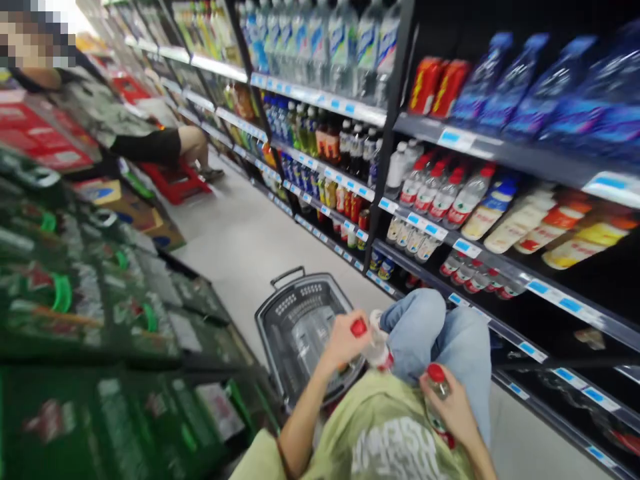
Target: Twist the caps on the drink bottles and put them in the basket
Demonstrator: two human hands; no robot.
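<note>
My left hand [346, 339] grips a clear plastic bottle [376, 353] with a red cap, near the neck. It is beside the right rim of a dark grey shopping basket [270, 357] on the floor, where something clear and shiny lies, too blurred to name. Close to my lap, my right hand [453, 400] is closed around a second red-capped bottle [437, 388], held against my shirt and partly hidden by the fingers. My bent knees in jeans [415, 327] are between the basket and the shelves.
Drink shelves [520, 150] run along the right, with red-capped water bottles [463, 195] on a middle level. Green beer cases [65, 413] are stacked at the left. Farther up the aisle, a person [145, 143] sits on a red stool [175, 183] near cardboard boxes [145, 217].
</note>
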